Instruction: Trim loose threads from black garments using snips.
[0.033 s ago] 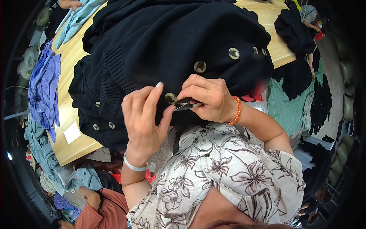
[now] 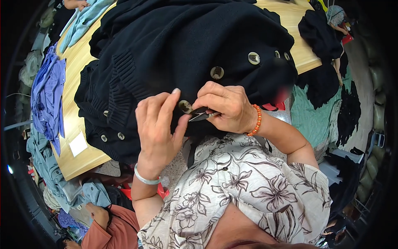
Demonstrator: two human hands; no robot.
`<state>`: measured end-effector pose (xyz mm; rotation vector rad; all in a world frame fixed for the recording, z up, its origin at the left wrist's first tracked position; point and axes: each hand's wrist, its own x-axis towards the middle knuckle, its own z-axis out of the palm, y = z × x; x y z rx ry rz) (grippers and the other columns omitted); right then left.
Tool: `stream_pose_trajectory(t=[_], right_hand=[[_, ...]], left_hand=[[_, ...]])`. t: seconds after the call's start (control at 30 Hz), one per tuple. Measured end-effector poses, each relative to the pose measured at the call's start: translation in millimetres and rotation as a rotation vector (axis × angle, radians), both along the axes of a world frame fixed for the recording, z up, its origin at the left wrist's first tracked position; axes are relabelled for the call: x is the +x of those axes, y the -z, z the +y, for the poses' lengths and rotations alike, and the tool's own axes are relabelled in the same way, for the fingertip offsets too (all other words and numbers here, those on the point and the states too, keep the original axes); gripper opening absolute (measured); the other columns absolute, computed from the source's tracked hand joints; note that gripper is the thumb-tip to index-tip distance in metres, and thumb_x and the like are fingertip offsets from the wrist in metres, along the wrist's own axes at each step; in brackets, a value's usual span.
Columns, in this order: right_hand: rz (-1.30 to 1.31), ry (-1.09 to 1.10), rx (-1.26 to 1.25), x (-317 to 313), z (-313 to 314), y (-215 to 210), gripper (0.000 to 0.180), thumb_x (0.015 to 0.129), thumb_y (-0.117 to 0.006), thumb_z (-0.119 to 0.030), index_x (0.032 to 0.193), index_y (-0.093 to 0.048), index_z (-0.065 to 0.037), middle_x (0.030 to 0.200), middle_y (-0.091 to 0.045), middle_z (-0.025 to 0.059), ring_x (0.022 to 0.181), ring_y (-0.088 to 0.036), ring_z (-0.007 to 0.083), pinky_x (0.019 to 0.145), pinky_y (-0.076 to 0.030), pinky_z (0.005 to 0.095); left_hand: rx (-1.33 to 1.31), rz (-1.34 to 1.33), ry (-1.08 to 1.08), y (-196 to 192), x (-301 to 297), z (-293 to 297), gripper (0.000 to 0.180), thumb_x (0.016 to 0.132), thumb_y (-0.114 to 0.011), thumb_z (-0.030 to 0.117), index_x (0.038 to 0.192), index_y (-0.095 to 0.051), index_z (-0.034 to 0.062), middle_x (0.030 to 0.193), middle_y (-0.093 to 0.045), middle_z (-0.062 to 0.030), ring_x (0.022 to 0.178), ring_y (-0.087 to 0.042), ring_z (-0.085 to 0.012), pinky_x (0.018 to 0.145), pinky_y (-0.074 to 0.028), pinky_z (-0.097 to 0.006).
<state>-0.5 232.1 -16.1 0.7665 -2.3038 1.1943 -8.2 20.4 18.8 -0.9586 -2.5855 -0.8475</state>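
A black knitted cardigan [image 2: 178, 50] lies heaped over the table before me, with large light-rimmed buttons along its edge. My right hand [image 2: 226, 103] is closed around small dark thread snips [image 2: 202, 115], whose blades point left, just below one button [image 2: 185, 106]. My left hand [image 2: 159, 124] rests at the cardigan on the button's other side. Its index finger stretches upward and its thumb sits close to the snips' tips, with a gap between the two. Whether the lower fingers touch the fabric or a thread, I cannot tell.
The wooden table [image 2: 85, 159] carries a white paper square [image 2: 78, 144], with a purple knit garment [image 2: 47, 95] at its left edge. Black garments [image 2: 319, 35] and green cloth [image 2: 315, 112] lie at right. A person in a rust-coloured top [image 2: 112, 226] is at lower left.
My left hand has shifted very slightly to the right, toward the snips. The cardigan and my right hand look almost unchanged.
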Motion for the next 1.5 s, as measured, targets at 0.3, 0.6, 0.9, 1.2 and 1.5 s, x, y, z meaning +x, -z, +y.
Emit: stream_pose_trajectory(t=[0.3,0.6,0.9,1.2,1.5], right_hand=[[-0.115,-0.037,-0.133,13.6,12.6,-3.6,0.023,0.069,-0.076,0.007,0.088,-0.069,-0.004,0.085,-0.066,0.0079,0.06,-0.06,0.0151,0.049,-0.045,0.0255],[-0.137,0.276,-0.115,10.8,58.8,-24.3,0.014,0.082,-0.072,0.006,0.095,-0.067,0.002,0.086,-0.066,0.0089,0.065,-0.062,0.0138,0.056,-0.046,0.0243],[-0.274,0.307,0.195,-19.6,38.3,-6.8,0.041,0.079,-0.077,-0.006,0.118,-0.066,-0.007,0.098,-0.066,0.0087,0.082,-0.072,0.0253,0.07,-0.056,0.0339],[-0.673,-0.006,-0.193,-15.8,76.7,-34.4,0.011,0.088,-0.071,-0.003,0.094,-0.065,0.004,0.086,-0.063,0.0007,0.069,-0.052,0.0032,0.062,-0.043,0.0204],[-0.372,0.173,-0.11,-8.3,70.7,-19.7,0.018,0.089,-0.073,-0.004,0.106,-0.069,0.001,0.098,-0.066,0.0042,0.074,-0.057,0.0058,0.063,-0.045,0.021]], left_hand=[[0.222,0.0,0.054,19.1,-3.9,-3.7,0.027,0.07,-0.08,-0.006,0.087,-0.062,0.006,0.086,-0.064,-0.0054,0.08,-0.057,-0.0241,0.075,-0.04,-0.036],[0.236,0.121,0.01,4.4,2.7,11.1,0.027,0.071,-0.085,-0.002,0.085,-0.062,0.0049,0.085,-0.066,-0.0087,0.078,-0.058,-0.0255,0.07,-0.045,-0.035],[-0.009,0.076,-0.019,23.1,-32.8,28.9,0.039,0.077,-0.077,-0.002,0.113,-0.066,0.0042,0.106,-0.064,-0.0109,0.097,-0.059,-0.0304,0.086,-0.046,-0.04],[0.248,-0.237,-0.019,9.7,-27.8,9.4,0.028,0.082,-0.08,0.002,0.108,-0.069,0.0009,0.085,-0.063,-0.0073,0.075,-0.057,-0.0178,0.068,-0.047,-0.029],[0.216,-0.24,-0.083,10.4,-19.7,3.7,0.017,0.093,-0.065,0.0,0.109,-0.069,0.0015,0.088,-0.065,-0.0084,0.075,-0.059,-0.0174,0.069,-0.045,-0.03]])
